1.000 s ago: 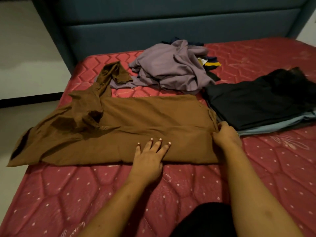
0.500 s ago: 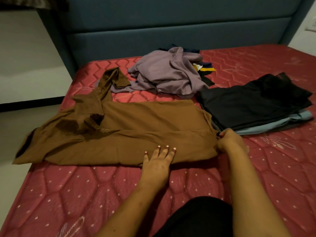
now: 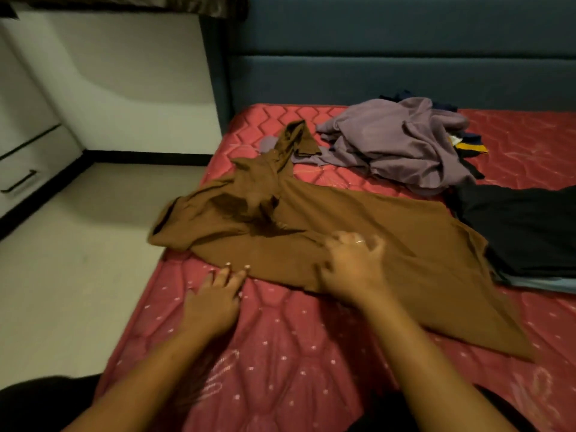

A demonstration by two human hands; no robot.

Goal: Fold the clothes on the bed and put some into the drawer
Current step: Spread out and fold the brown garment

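Head view. No brand, label or legible writing is showing on any garment; a small white and yellow tag-like patch in the far pile is too blurred to read.

A brown garment (image 3: 327,238) is lying spread across the red quilted mattress (image 3: 280,369), its bunched upper part trailing toward 10 o'clock and partly overhanging the bed edge. The right hand (image 3: 349,269) is resting on top of the garment near its lower edge, fingers curled and spread, a ring (image 3: 359,241) showing on one finger; whether it is pinching the cloth cannot be told, as the hand is motion-blurred. The left hand (image 3: 215,300) is lying flat and opened out on the mattress at 8 o'clock from the right hand, its fingertips touching the garment's near hem, gripping nothing.

A crumpled mauve garment (image 3: 399,141) is sitting at 1 o'clock from the right hand. A folded black stack (image 3: 523,232) is lying at 3 o'clock, touching the brown garment's far edge. A white drawer unit (image 3: 21,169) is standing on the floor at 9 o'clock, well apart.
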